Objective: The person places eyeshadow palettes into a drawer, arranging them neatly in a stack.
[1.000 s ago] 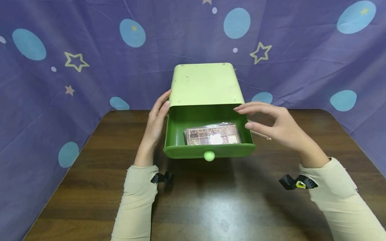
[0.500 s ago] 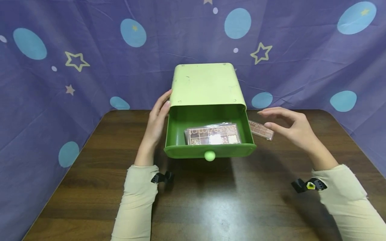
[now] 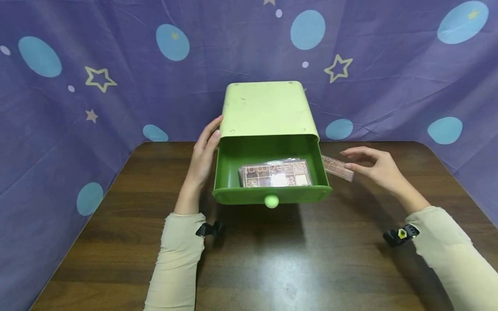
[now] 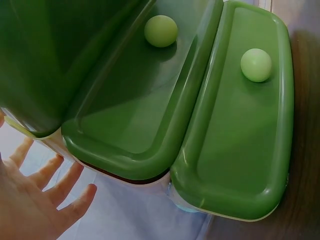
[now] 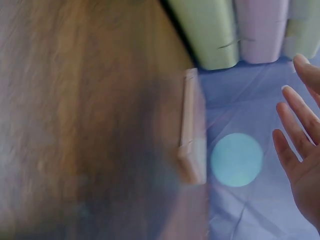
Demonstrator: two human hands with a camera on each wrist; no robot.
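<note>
A light green drawer cabinet [image 3: 266, 110] stands at the back of the table, its dark green drawer [image 3: 271, 194] pulled out. Inside the drawer lies a brown eyeshadow palette [image 3: 275, 175]. My left hand [image 3: 203, 157] rests with straight fingers against the cabinet's left side. My right hand [image 3: 375, 166] hovers with relaxed fingers just right of a second, pinkish palette [image 3: 337, 167] lying on the table beside the drawer. The right wrist view shows that palette [image 5: 191, 135] blurred, with my fingers [image 5: 296, 132] spread apart from it. In the left wrist view the drawer front [image 4: 240, 120] and its knob [image 4: 256, 65] fill the frame.
A dark wooden table [image 3: 272, 259] carries everything. A purple cloth [image 3: 97, 77] with blue dots and stars hangs behind and along both sides. The left wrist view shows a mirrored second drawer front [image 4: 135, 95].
My right hand has moved from above the drawer's right edge down and to the right, uncovering the pinkish palette on the table. The left hand and the drawer have stayed put.
</note>
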